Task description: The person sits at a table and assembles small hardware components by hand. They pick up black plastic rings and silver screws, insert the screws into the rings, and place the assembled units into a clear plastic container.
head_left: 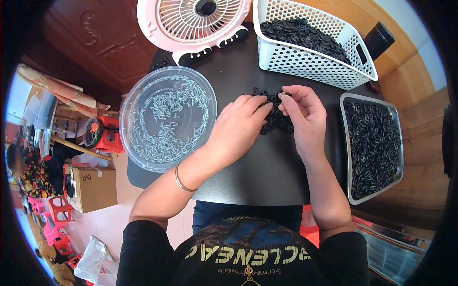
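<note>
On the dark tabletop, a small heap of black ring-shaped plastic pieces (285, 125) lies between my hands. My left hand (241, 121), with a bracelet at the wrist, bends its fingers over the heap's left side; whatever is under the fingertips is hidden. At the heap's right edge, my right hand (307, 114) pinches thumb against forefinger. Something small and pale shows at that pinch, too small to name. Left of my hands stands a round clear plastic tub (212, 114) with many short silvery screw-like pins (167, 140) in it.
A white perforated basket (310, 71) of black pieces stands at the far right. Nearer on the right is a metal tray (348, 157) full of similar pieces. A pink fan (164, 40) sits at the back. Left, on the floor, are a cardboard box (98, 190) and red stools (62, 209).
</note>
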The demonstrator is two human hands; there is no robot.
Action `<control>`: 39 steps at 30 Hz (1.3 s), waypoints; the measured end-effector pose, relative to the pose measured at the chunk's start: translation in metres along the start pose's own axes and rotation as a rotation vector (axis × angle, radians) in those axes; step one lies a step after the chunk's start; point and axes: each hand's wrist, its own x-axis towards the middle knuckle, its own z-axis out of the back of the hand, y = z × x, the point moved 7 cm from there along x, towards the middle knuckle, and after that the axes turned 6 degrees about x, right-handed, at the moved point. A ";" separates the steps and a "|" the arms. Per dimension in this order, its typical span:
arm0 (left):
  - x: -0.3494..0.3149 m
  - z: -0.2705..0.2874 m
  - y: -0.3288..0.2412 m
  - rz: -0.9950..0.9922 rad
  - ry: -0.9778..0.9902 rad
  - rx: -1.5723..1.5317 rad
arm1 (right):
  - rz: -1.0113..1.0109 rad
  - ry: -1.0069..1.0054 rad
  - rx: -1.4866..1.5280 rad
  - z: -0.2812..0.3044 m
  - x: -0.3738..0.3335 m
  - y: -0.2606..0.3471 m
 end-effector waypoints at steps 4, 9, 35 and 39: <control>-0.005 -0.006 0.007 0.043 0.161 0.076 | -0.013 -0.009 -0.033 0.001 0.000 0.001; -0.008 -0.007 0.011 0.075 0.203 0.075 | -0.041 0.016 -0.047 0.000 0.001 -0.002; -0.008 0.008 0.034 0.554 -0.046 -1.141 | -0.102 0.236 -0.011 -0.021 -0.009 -0.009; -0.010 0.004 0.039 0.577 0.010 -1.231 | -0.116 0.204 -0.002 -0.019 -0.010 -0.008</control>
